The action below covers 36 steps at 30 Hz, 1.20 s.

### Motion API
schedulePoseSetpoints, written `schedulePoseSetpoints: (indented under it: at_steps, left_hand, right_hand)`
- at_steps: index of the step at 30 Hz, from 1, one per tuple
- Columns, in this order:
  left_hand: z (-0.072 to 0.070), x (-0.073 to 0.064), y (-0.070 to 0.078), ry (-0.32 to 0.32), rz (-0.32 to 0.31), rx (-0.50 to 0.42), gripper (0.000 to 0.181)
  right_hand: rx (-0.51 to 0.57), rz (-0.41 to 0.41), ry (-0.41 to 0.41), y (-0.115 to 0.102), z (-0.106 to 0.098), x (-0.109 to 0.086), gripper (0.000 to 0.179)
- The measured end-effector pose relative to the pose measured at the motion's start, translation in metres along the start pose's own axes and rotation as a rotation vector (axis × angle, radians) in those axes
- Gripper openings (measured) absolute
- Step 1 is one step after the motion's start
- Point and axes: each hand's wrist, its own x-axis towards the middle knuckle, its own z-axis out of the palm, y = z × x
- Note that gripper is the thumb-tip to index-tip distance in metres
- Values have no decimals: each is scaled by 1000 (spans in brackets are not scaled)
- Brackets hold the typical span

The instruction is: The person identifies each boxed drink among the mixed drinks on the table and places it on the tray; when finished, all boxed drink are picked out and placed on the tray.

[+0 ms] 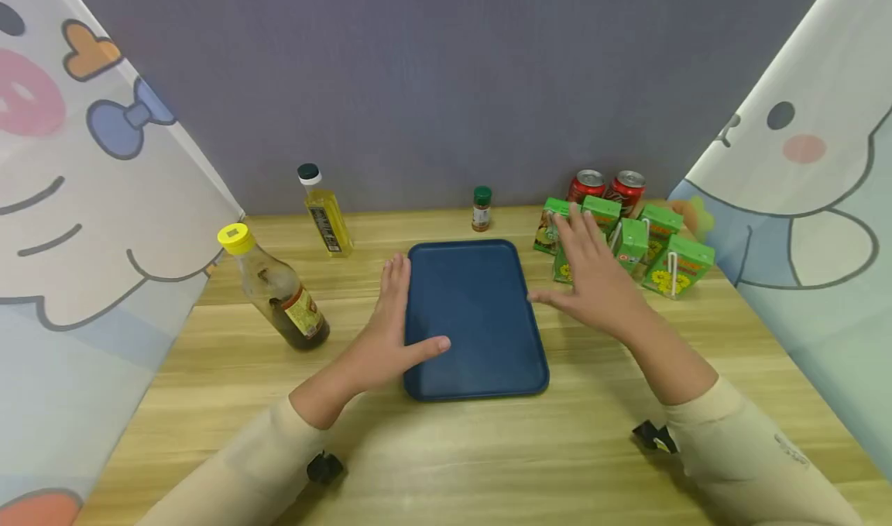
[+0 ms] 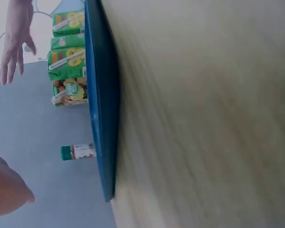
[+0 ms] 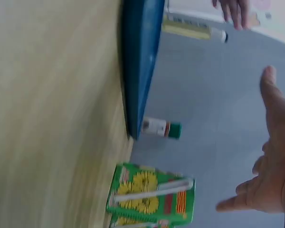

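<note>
A dark blue tray lies flat on the wooden table between both hands. My left hand hovers at the tray's left side with straight fingers and the thumb spread over it, holding nothing. Past the tray's right edge, my right hand is raised with its fingers spread, also holding nothing. It partly hides a group of green drink cartons with white straws. In the right wrist view, the nearest carton shows yellow flowers, below the outstretched right hand.
Two red cans stand behind the cartons. A small green-capped spice jar is behind the tray. To the left stand a bottle of yellow oil and a yellow-capped bottle of dark sauce. A grey wall rises behind the table.
</note>
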Motion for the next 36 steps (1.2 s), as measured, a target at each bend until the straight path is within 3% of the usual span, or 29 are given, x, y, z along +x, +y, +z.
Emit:
schedulePoseSetpoints:
  at_steps: [2,4,9,12,17,24,29,36]
  left_hand:
    - [-2,0,-1,-14,-41,-151,115]
    - [-3,0,-4,-35,-117,-233,116]
    - [-2,-3,-13,-164,-359,-285,123]
    - [2,-5,-19,-249,-426,-294,126]
    - [12,-12,-24,-319,-415,-194,130]
    - [17,-21,-23,-296,-302,11,132]
    - [16,-22,-22,-319,-305,89,128]
    - [15,-19,-21,-330,-293,158,125]
  right_hand:
    - [119,57,39,10,-6,5,110]
    - [209,112,65,22,-10,9,103]
    - [271,196,40,50,-10,14,100]
    - [288,229,-8,62,-4,17,102]
    - [334,277,-67,74,8,22,98]
    - [256,306,-102,77,13,31,81]
    - [187,300,-144,77,10,34,65]
    - [185,281,-131,67,1,37,63]
